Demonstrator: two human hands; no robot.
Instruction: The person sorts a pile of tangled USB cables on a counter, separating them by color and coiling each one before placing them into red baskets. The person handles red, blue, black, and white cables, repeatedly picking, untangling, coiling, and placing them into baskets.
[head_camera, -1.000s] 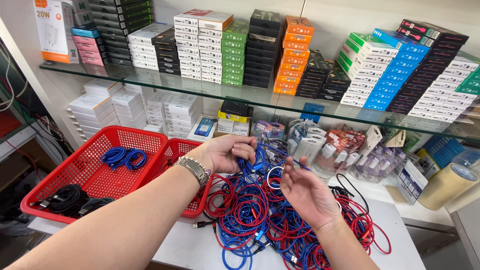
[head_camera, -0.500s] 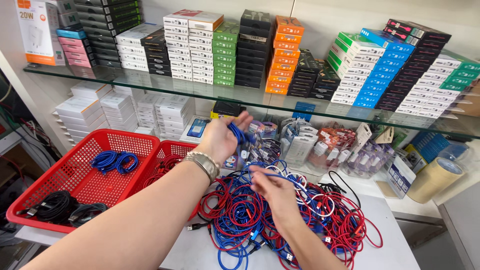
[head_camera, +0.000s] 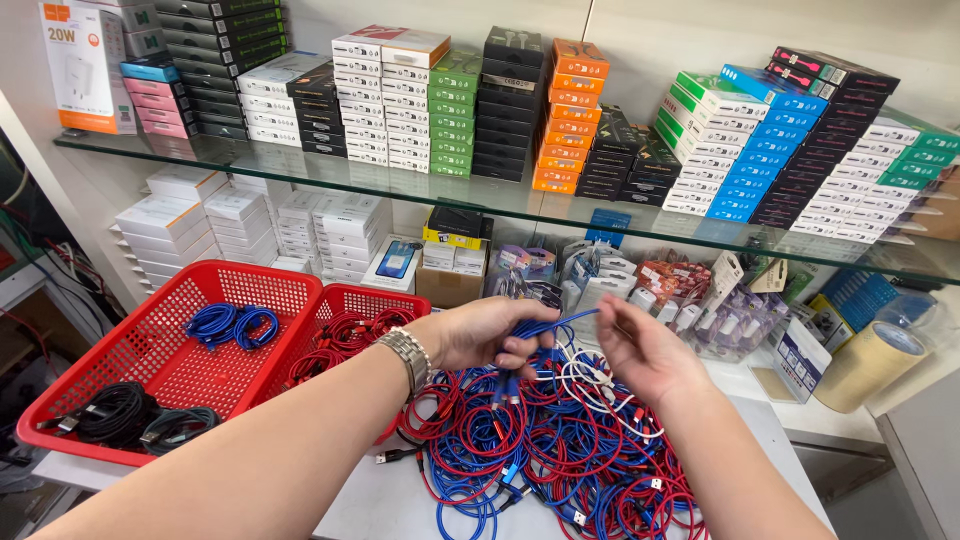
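Over the middle of the white worktop (head_camera: 390, 500), the left hand (head_camera: 480, 335) is closed around a bunch of blue cable (head_camera: 545, 327), fingers curled over it, while the right hand (head_camera: 645, 350) pinches the far end of that same cable between thumb and fingertips, so a short blue stretch runs between the two hands. Directly beneath them a tangled heap of red and blue cables (head_camera: 540, 450) covers the worktop toward its near edge. At the left end sits a large red basket (head_camera: 150, 340) holding a blue coil (head_camera: 230, 325) and black coils (head_camera: 115, 412), with a smaller red basket (head_camera: 350, 300) of red cables just beside it.
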